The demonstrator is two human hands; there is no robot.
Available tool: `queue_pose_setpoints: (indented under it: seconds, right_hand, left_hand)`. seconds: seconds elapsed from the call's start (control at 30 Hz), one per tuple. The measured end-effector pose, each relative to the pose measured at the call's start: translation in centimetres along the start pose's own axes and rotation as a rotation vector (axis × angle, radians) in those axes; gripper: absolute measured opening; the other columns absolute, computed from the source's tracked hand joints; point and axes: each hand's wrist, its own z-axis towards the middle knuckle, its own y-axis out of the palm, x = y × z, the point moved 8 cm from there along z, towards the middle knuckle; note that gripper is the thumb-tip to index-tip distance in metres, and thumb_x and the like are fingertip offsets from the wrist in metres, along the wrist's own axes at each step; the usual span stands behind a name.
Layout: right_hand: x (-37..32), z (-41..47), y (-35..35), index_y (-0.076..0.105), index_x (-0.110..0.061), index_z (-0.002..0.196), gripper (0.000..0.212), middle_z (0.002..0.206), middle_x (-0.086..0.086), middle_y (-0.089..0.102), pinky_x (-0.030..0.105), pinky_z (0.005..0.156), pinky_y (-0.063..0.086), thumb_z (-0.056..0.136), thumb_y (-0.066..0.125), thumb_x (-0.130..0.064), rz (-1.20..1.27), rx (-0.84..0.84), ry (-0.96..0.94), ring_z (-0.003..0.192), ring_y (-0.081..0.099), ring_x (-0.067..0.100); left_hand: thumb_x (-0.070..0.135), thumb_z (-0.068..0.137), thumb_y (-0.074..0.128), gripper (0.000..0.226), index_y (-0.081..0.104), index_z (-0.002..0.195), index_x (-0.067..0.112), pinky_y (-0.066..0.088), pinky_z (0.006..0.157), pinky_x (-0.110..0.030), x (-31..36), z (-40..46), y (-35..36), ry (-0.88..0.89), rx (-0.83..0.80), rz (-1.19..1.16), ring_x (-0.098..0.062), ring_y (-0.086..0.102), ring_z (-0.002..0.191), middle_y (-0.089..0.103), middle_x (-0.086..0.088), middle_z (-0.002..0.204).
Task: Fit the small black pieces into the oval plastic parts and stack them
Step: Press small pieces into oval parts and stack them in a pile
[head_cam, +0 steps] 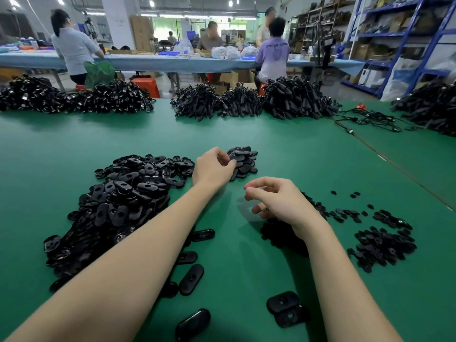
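**Small stack begun, big heap still waiting**

A busy workshop lies behind, with other workers at a long blue-covered bench and shelving along the right wall; in front is a wide green table (246, 134) whose far edge carries mounds of black corded goods (291, 99).

On this table the task looks barely started, as I judge it. A large heap of oval plastic parts (116, 201) fills the left half, running from mid-table almost to the near edge, and a few loose ovals (191, 280) lie scattered toward the near edge. The finished stack (243, 161) is small and sits near the table's middle. The left hand (213, 169) reaches to it, fingers curled and pinching an oval part at the stack's left side, seemingly setting it down. The right hand (278, 201) hovers just nearer, above the pile of small black pieces (380, 243) that spreads toward the right edge; its fingers are loosely curled, and whether they hold a piece I cannot tell.

So the bulk of the work remains: nearly all ovals are unfitted, and plenty of small pieces are left.

For room, open green lies beyond the stack up to the far mounds, and between the two piles. A seam (394, 166) runs diagonally on the right, with loose cables (370, 119) near the far right corner, well apart from the hands.
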Motion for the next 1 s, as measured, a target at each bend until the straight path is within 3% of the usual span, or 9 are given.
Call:
queue_pose_setpoints:
  seconds: [0.13,0.27,0.37,0.53,0.73,1.0]
  right_hand:
    - [0.2,0.0,0.3,0.074,-0.020,0.091,0.005,0.086,-0.003,0.077,0.020,0.057,0.051,0.093,0.069,-0.020,-0.032,-0.014,0.009,0.057,0.064,0.009]
    - [0.0,-0.1,0.7,0.074,-0.021,0.093,0.005,0.088,-0.002,0.078,0.023,0.061,0.052,0.093,0.069,-0.021,-0.095,-0.024,0.006,0.060,0.067,0.010]
    - [-0.6,-0.2,0.9,0.074,-0.021,0.093,0.005,0.086,-0.003,0.077,0.019,0.055,0.051,0.092,0.069,-0.020,-0.120,-0.030,-0.010,0.059,0.066,0.009]
    - [-0.9,-0.4,1.0,0.073,-0.022,0.095,0.004,0.088,-0.003,0.078,0.019,0.055,0.050,0.094,0.069,-0.022,-0.220,-0.026,-0.024,0.059,0.065,0.008]
    - [-0.8,-0.4,2.2,0.073,-0.019,0.095,0.006,0.090,0.001,0.078,0.020,0.054,0.049,0.093,0.068,-0.020,-0.353,-0.078,-0.031,0.059,0.066,0.009]
    - [-1.0,-0.4,2.4,0.072,-0.019,0.097,0.007,0.090,0.000,0.078,0.022,0.055,0.050,0.093,0.067,-0.020,-0.405,-0.117,-0.037,0.062,0.068,0.009]
  left_hand:
    - [0.032,0.087,0.070,0.009,0.068,0.084,0.024,0.040,0.071,-0.013,0.8,-2.8,-1.7,0.063,-0.072,-0.090,-0.007,0.064,0.084,0.068,0.014,0.084]
    - [0.030,0.088,0.069,0.007,0.070,0.083,0.025,0.046,0.075,-0.017,1.1,-6.2,-3.5,0.099,-0.134,-0.165,-0.001,0.066,0.075,0.071,0.014,0.086]
    - [0.022,0.086,0.068,0.005,0.070,0.086,0.026,0.039,0.067,-0.005,1.6,-8.2,-3.6,0.194,-0.307,0.018,0.013,0.055,0.061,0.071,0.015,0.087]
    - [0.020,0.081,0.065,0.014,0.064,0.086,0.032,0.047,0.074,-0.021,1.7,-9.8,-3.5,0.245,-0.589,0.412,0.004,0.056,0.070,0.067,0.015,0.089]
    - [0.025,0.076,0.071,0.018,0.060,0.089,0.029,0.056,0.086,-0.036,0.7,-11.0,-2.8,0.187,-0.766,0.617,-0.018,0.063,0.091,0.065,0.007,0.097]
    - [0.017,0.081,0.065,0.012,0.060,0.085,0.026,0.057,0.084,-0.035,1.0,-11.1,-2.6,0.226,-0.730,0.595,-0.021,0.064,0.092,0.064,0.004,0.095]
